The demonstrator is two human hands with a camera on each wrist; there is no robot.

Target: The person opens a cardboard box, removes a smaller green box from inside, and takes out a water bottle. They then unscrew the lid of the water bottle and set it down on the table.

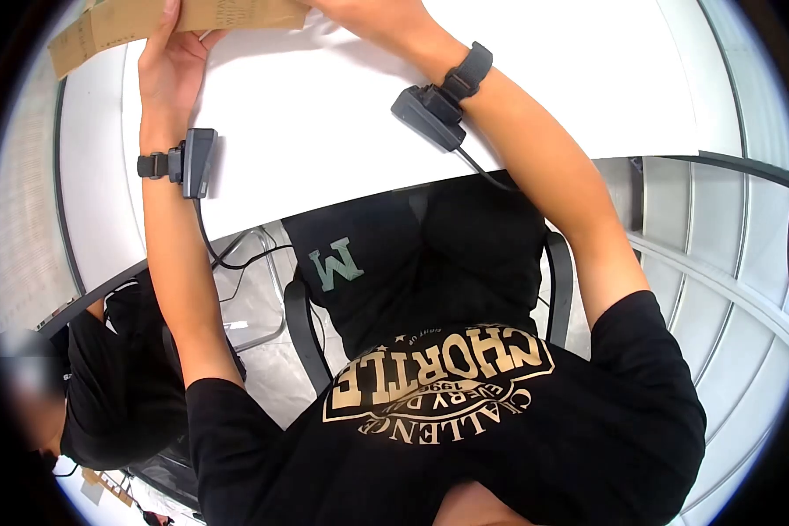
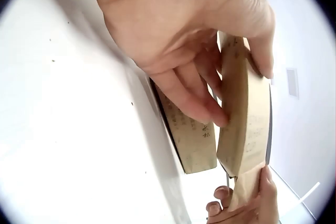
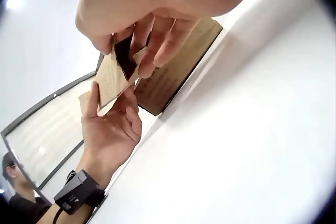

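A narrow brown cardboard box (image 1: pixel 245 12) with printed lettering is at the top of the head view, partly cut off by the frame. My left hand (image 1: pixel 175 74) grips it, thumb on one face and fingers on the opposite one. At the box's other end my right hand (image 2: pixel 247 211) pinches the paper end flap (image 2: pixel 244 190). The right wrist view shows a dark opening (image 3: pixel 123 58) at that end, beside the right fingers. Close by, a second brown printed box (image 2: pixel 191 148) lies on the white table, partly hidden behind the left fingers.
The white tabletop (image 1: pixel 324 114) has its near edge in front of my lap. A camera on a black strap (image 1: pixel 200 164) sits on each wrist, its cable hanging down. Another person in black (image 1: pixel 118 386) is at the lower left. Pale panels (image 1: pixel 710 263) stand at the right.
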